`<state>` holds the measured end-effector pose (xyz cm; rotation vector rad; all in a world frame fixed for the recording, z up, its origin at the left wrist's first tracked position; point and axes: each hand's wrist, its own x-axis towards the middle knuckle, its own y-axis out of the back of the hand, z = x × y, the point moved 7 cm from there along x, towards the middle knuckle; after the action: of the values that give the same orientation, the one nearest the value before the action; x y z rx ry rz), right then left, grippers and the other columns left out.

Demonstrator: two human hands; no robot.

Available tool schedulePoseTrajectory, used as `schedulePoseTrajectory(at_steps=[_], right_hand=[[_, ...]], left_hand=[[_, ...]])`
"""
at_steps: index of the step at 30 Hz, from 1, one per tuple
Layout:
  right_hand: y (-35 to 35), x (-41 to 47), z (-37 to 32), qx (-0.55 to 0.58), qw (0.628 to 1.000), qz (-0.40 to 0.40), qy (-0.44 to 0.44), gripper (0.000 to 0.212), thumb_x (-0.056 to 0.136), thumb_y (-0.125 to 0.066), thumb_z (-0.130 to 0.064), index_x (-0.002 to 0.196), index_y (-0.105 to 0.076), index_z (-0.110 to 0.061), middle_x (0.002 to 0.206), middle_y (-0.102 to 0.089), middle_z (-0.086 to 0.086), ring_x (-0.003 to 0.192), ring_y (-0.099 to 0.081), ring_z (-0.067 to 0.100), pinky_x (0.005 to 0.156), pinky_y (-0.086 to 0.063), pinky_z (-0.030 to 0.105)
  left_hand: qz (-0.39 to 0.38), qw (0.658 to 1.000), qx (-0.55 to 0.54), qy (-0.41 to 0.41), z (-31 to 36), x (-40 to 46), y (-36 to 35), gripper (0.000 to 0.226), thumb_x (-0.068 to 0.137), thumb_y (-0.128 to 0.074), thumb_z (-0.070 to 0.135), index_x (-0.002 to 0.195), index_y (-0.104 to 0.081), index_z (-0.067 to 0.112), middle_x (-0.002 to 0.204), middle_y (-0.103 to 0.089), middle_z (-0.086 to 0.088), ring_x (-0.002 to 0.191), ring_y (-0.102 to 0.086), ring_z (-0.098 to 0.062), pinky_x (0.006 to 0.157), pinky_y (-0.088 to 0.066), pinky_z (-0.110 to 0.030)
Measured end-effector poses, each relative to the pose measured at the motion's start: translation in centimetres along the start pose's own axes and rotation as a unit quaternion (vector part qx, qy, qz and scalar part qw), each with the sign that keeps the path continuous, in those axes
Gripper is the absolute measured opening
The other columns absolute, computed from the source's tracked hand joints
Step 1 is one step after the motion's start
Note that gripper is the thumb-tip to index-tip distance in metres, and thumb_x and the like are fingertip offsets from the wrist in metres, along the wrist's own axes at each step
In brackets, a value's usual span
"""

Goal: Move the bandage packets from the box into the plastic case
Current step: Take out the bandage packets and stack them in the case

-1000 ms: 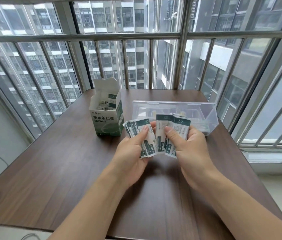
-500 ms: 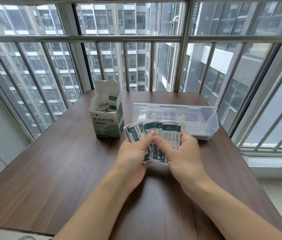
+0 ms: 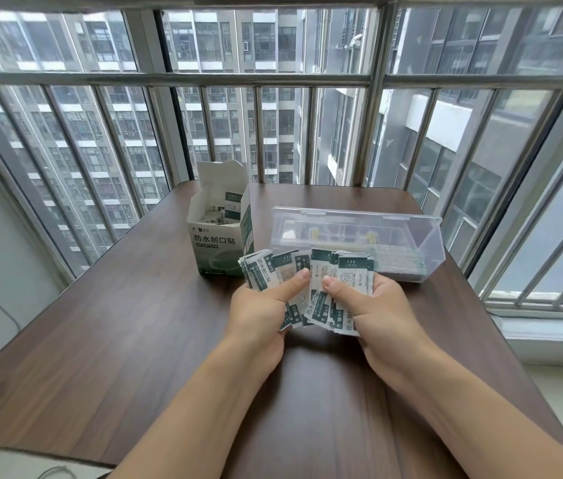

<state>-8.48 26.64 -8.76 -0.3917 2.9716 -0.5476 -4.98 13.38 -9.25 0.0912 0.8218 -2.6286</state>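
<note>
Single head-worn wide-angle view, looking forward and down across the bench (image 3: 107, 340) toward the barred window (image 3: 273, 77). The bench fills the lower frame at close range, its far edge abutting the window; lines bow at the margins.

A: Counter (image 3: 117, 340): dark wood-grain, smooth, slight sheen. Plastic case (image 3: 411, 236): clear, glossy.
B: Box (image 3: 214, 250): matt white-green cardboard. Bandage packets (image 3: 352, 278): smooth printed paper. Window bars (image 3: 169, 78): dull metal.
</note>
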Motion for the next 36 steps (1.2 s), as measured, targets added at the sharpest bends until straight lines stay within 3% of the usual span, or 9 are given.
schedulePoseTrajectory(at_steps=[4,9,14,17,20,23,27,31,36], right_hand=[[-0.5,-0.1,0.2,-0.030,0.999,-0.008,0.013,0.022,0.089,-0.066,0.006,0.110,-0.070,0.001,0.102,-0.077,0.017,0.096,-0.074,0.034,0.081,-0.062,0.039],[-0.1,-0.1,0.0,0.024,1.000,0.002,-0.019,0.022,0.089,-0.065,0.005,0.110,-0.070,0.003,0.102,-0.076,0.018,0.095,-0.074,0.034,0.077,-0.063,0.037],[0.1,-0.1,-0.1,0.025,0.999,0.008,-0.028,0.022,0.088,-0.067,0.005,0.109,-0.070,0.004,0.101,-0.076,0.019,0.095,-0.074,0.033,0.073,-0.063,0.034],[0.2,-0.1,-0.1,0.004,1.000,0.017,-0.024,0.019,0.088,-0.067,0.005,0.107,-0.071,0.004,0.099,-0.077,0.018,0.092,-0.075,0.032,0.072,-0.063,0.033],[0.6,0.0,-0.3,-0.010,0.999,0.035,-0.009,0.017,0.088,-0.068,0.006,0.104,-0.072,0.002,0.097,-0.077,0.017,0.089,-0.076,0.031,0.072,-0.064,0.035],[0.6,-0.2,-0.4,-0.032,0.999,0.029,-0.006,0.017,0.089,-0.068,0.004,0.106,-0.072,0.001,0.098,-0.078,0.015,0.091,-0.076,0.030,0.075,-0.063,0.036],[0.6,-0.4,-0.7,-0.054,0.998,0.034,0.013,0.017,0.090,-0.069,0.001,0.107,-0.072,-0.001,0.098,-0.078,0.011,0.092,-0.076,0.026,0.081,-0.062,0.037],[1.0,-0.1,-0.9,-0.028,0.998,0.047,0.012,0.017,0.091,-0.067,0.002,0.106,-0.071,-0.003,0.098,-0.078,0.010,0.092,-0.076,0.025,0.076,-0.063,0.032],[-0.8,-0.5,0.1,0.050,0.996,-0.040,-0.058,0.022,0.095,-0.058,0.002,0.114,-0.070,0.002,0.110,-0.075,0.016,0.098,-0.074,0.028,0.076,-0.063,0.035]], left_hand=[[-0.022,1.000,-0.009,0.018,0.0,-0.2,-0.1,0.031,0.087,-0.066,-0.001,0.117,-0.067,-0.004,0.110,-0.072,-0.023,0.102,-0.070,-0.037,0.082,-0.061,-0.044],[-0.059,0.997,-0.018,0.045,-0.3,-0.2,-0.2,0.030,0.091,-0.060,0.001,0.121,-0.066,-0.002,0.113,-0.071,-0.022,0.098,-0.071,-0.033,0.077,-0.060,-0.039],[-0.048,0.998,-0.009,0.047,-0.3,0.0,0.1,0.031,0.088,-0.063,0.000,0.118,-0.067,-0.002,0.110,-0.072,-0.022,0.091,-0.073,-0.031,0.074,-0.061,-0.039],[-0.027,0.999,0.015,0.019,-0.1,0.2,0.5,0.029,0.086,-0.066,-0.004,0.114,-0.068,-0.004,0.105,-0.074,-0.022,0.088,-0.074,-0.030,0.070,-0.063,-0.037],[0.006,0.994,0.081,-0.072,0.8,0.2,0.9,0.026,0.081,-0.069,-0.011,0.106,-0.071,-0.003,0.099,-0.076,-0.018,0.090,-0.074,-0.033,0.077,-0.062,-0.043],[0.018,0.989,0.100,-0.106,1.1,-0.1,0.9,0.026,0.078,-0.072,-0.013,0.101,-0.072,-0.001,0.094,-0.077,-0.016,0.088,-0.074,-0.034,0.077,-0.062,-0.045],[0.011,0.994,0.073,-0.083,0.8,-0.1,0.9,0.028,0.076,-0.074,-0.011,0.103,-0.072,-0.002,0.096,-0.076,-0.017,0.088,-0.074,-0.033,0.074,-0.062,-0.043],[0.010,0.998,0.041,-0.038,0.4,0.2,1.2,0.030,0.079,-0.073,-0.006,0.108,-0.071,-0.003,0.100,-0.075,-0.019,0.091,-0.074,-0.034,0.072,-0.062,-0.039],[0.015,0.999,0.035,-0.002,-0.6,0.5,0.7,0.028,0.088,-0.066,-0.004,0.115,-0.068,-0.002,0.105,-0.073,-0.024,0.093,-0.072,-0.035,0.074,-0.062,-0.042]])
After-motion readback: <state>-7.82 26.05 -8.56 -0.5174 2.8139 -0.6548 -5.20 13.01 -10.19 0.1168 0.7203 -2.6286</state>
